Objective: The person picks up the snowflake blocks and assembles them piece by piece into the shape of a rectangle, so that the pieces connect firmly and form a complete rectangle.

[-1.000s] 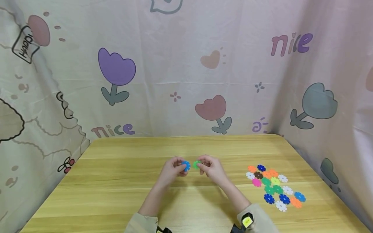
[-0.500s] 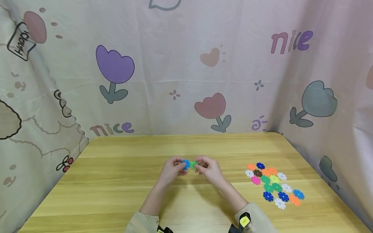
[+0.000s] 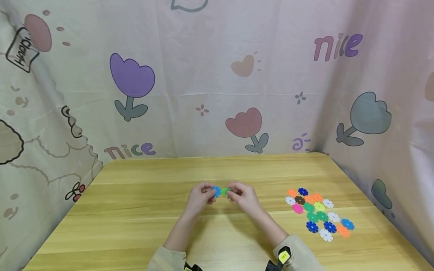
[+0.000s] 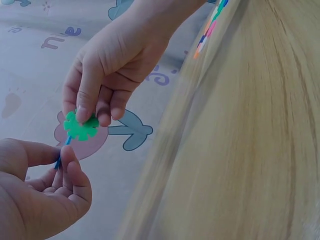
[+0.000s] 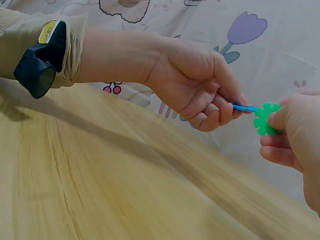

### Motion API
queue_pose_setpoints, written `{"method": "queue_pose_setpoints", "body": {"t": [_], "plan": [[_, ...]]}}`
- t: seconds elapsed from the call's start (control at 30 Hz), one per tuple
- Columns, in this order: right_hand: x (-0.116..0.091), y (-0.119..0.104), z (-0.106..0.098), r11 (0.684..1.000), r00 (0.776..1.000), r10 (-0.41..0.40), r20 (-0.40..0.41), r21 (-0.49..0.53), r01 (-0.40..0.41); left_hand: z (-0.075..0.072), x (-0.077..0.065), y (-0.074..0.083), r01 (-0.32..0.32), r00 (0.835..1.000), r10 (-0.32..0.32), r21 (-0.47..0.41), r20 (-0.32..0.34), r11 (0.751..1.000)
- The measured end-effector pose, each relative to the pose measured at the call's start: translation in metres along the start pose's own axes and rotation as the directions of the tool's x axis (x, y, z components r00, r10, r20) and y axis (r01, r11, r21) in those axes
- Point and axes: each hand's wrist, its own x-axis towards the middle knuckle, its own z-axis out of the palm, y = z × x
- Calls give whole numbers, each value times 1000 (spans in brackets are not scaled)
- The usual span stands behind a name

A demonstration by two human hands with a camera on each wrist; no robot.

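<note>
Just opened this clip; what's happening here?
Someone's left-hand fingers pinch a blue notched disc and the right-hand fingers a green notched disc, edges meeting crosswise above the table. Whether they have locked together isn't clear. More colourful discs lie flat on the table's right side.

Blue notched plastic disc in left grip, against green notched plastic disc in right grip. On wood-grain counter, right: multicoloured notched discs; behind: printed cloth.
</note>
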Motion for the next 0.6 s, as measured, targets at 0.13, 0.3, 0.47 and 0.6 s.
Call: {"method": "queue_pose_setpoints", "body": {"t": [0.13,0.3,0.47,0.6], "plan": [[0,1,2,1000,999,-31,-9,-2,31,-1,-1,0,-1,1000,1,-9,8,1000],[-1,1,3,998,997,-70,-9,5,70,-3,0,0,17,1000,-17,-17,10,1000],[-1,2,4,997,998,-65,-15,34,65,-6,0,-1,21,999,-21,-20,38,1000],[-2,3,5,997,998,-66,-17,46,67,-7,-1,-2,21,997,-20,-24,68,999]]}}
